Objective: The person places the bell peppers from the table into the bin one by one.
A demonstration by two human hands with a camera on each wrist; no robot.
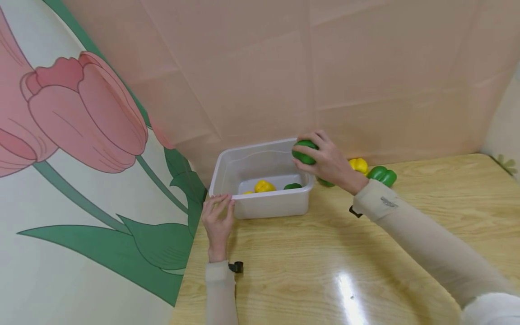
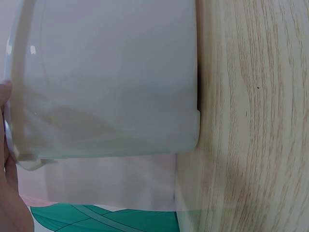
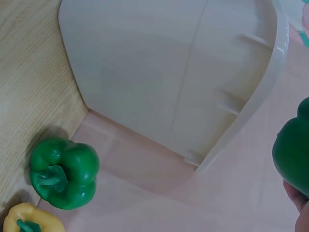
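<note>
My right hand [image 1: 325, 158] grips a green bell pepper [image 1: 305, 152] above the right end of a white plastic bin [image 1: 270, 205]. In the right wrist view that pepper [image 3: 294, 150] shows at the right edge, beside the bin's rim. With fingers over the near left corner of the rim, my left hand [image 1: 218, 219] holds the bin. Only part of this hand [image 2: 9, 198] appears in the left wrist view, at the rim. Inside the bin lie a yellow bell pepper [image 1: 265, 186], a green one [image 1: 292, 186] and a bit of yellow, partly hidden by the front wall.
Right of the bin, a yellow bell pepper [image 1: 359, 165] and a green bell pepper [image 1: 383, 176] lie on the wooden table [image 1: 292, 266]. Another green pepper [image 1: 326, 182] is mostly hidden under my right hand. A pinkish cover [image 1: 260, 72] hangs behind; a tulip-painted wall [image 1: 85, 113] borders the left.
</note>
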